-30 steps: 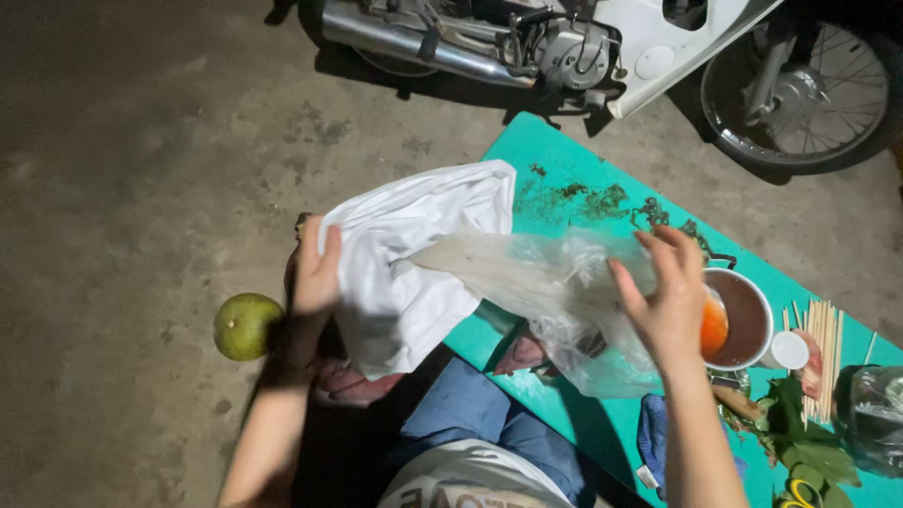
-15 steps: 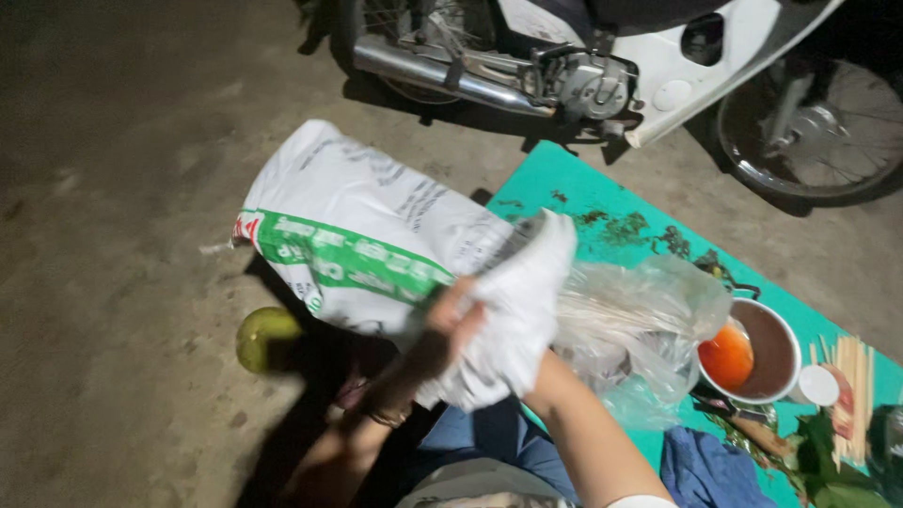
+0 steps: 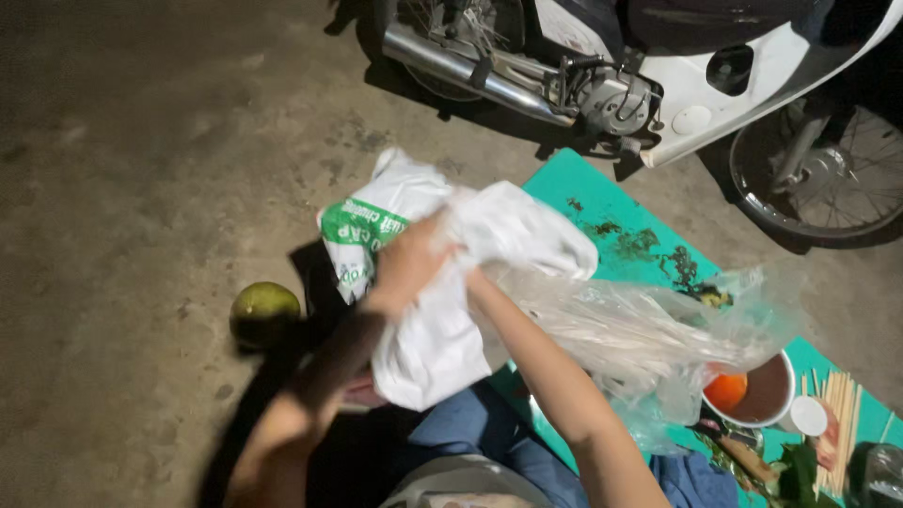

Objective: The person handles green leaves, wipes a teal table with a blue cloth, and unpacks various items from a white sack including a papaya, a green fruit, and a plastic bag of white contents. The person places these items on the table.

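My left hand (image 3: 406,268) grips the bunched top of a white woven sack (image 3: 433,348) with a green printed band, held over my lap. My right forearm (image 3: 550,376) runs up into the sack's folds, which hide that hand. A clear plastic bag (image 3: 649,329) with pale thin sticks inside trails from the sack to the right, over the teal mat (image 3: 583,202).
A green round fruit (image 3: 265,313) lies on the concrete at left. On the mat at right are a bowl of orange-red sauce (image 3: 752,395), a small white cup (image 3: 809,415), bamboo skewers (image 3: 840,423) and green leaves (image 3: 800,470). A parked motorbike (image 3: 658,85) stands behind.
The two hands, apart a second ago with sack and clear bag, have come together. The sack, spread wide half a second ago, is now bunched, and the clear bag hangs lower to the right.
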